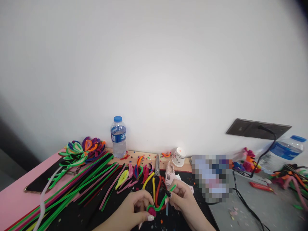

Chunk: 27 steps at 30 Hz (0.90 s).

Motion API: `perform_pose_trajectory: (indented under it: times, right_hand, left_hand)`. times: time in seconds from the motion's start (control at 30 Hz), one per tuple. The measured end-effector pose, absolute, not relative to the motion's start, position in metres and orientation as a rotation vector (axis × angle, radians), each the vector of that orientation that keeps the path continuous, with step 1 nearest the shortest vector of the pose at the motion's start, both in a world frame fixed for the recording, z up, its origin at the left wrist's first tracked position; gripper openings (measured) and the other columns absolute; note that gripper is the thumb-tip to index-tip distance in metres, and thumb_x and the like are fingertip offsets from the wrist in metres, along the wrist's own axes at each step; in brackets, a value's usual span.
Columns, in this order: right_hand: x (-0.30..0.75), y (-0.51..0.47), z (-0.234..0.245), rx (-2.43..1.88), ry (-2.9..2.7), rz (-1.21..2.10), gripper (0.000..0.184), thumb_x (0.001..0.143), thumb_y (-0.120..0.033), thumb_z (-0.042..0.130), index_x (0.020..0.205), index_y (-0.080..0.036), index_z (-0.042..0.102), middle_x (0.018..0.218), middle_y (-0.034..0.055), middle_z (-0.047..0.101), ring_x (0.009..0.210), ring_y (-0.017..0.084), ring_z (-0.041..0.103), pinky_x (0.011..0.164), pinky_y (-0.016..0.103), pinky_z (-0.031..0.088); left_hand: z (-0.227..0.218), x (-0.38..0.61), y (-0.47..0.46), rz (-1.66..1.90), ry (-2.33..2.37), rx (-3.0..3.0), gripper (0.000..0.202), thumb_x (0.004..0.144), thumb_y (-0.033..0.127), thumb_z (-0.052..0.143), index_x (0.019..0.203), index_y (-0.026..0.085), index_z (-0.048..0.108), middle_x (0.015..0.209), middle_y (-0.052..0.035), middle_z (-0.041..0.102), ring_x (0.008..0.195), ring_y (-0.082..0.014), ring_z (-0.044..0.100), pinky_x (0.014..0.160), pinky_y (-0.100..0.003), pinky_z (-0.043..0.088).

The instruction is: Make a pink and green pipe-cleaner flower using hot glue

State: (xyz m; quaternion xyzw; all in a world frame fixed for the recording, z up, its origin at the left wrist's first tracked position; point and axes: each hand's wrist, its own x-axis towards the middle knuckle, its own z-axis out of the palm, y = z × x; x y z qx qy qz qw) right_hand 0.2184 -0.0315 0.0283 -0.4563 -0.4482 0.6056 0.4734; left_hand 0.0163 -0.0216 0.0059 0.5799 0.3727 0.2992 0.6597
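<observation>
Item, left hand (138,207): thumb and fingers closed on a small magenta piece (151,210), held low over the black mat (178,223).
Item, right hand (181,196): thumb and fingertip pinching a fuzzy green stem (162,204) near its upper end. The stem bends down to the magenta piece and lies along its upper edge; whether it is fixed there we cannot tell.
Step in hand, in our judgement: shaping the green stem about the magenta piece. The next move calls for a steady left pinch and gentle guiding from the right — the stem looks pliable.
Surroundings: just beyond the hands, yellow stems (154,189) and a red stem (159,190); behind them, scissors (157,166) and a pale glue gun (171,173). Against the wall, a paper cup (178,158) and a water bottle (118,141). To the left, a spread of long stems (96,184) and a looped, many-coloured cluster (83,149).
Obstructions: the glue gun and loose stems crowd the right hand — we would mind them. To its right, a blurred patch (213,179), contents unreadable, and a black cable (250,209).
</observation>
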Motion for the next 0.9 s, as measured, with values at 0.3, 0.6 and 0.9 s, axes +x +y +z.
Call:
perform_pose_trajectory:
  times: [0.3, 0.6, 0.9]
  right_hand:
    - [0.2182, -0.0331, 0.0283, -1.09, -1.093, 1.477, 0.033, 0.07, -0.036, 0.074, 0.063, -0.017, 0.048, 0.047, -0.0062, 0.053, 0.038, 0.003, 0.031, 0.04, 0.017, 0.015]
    - [0.2188, -0.0331, 0.0258, -1.095, -1.115, 1.477, 0.033, 0.071, -0.036, 0.074, 0.063, -0.017, 0.048, 0.049, -0.0037, 0.059, 0.038, 0.003, 0.034, 0.039, 0.016, 0.017]
    - [0.2177, -0.0331, 0.026, -1.108, -1.103, 1.483, 0.03, 0.072, -0.033, 0.073, 0.064, -0.017, 0.048, 0.05, -0.0034, 0.06, 0.038, 0.003, 0.034, 0.04, 0.017, 0.017]
  left_hand:
    - [0.0071, 0.0158, -0.0218, 0.667, 0.857, 1.308, 0.017, 0.061, 0.01, 0.071, 0.072, 0.016, 0.059, 0.051, 0.0087, 0.052, 0.043, -0.007, 0.044, 0.041, -0.017, 0.033]
    - [0.0059, 0.0165, -0.0214, 0.672, 0.868, 1.302, 0.017, 0.061, 0.011, 0.072, 0.071, 0.016, 0.059, 0.049, 0.009, 0.051, 0.041, -0.0068, 0.043, 0.041, -0.017, 0.033]
    - [0.0059, 0.0164, -0.0218, 0.679, 0.875, 1.311, 0.015, 0.061, 0.01, 0.071, 0.07, 0.016, 0.06, 0.049, 0.0092, 0.051, 0.041, -0.0064, 0.042, 0.041, -0.017, 0.031]
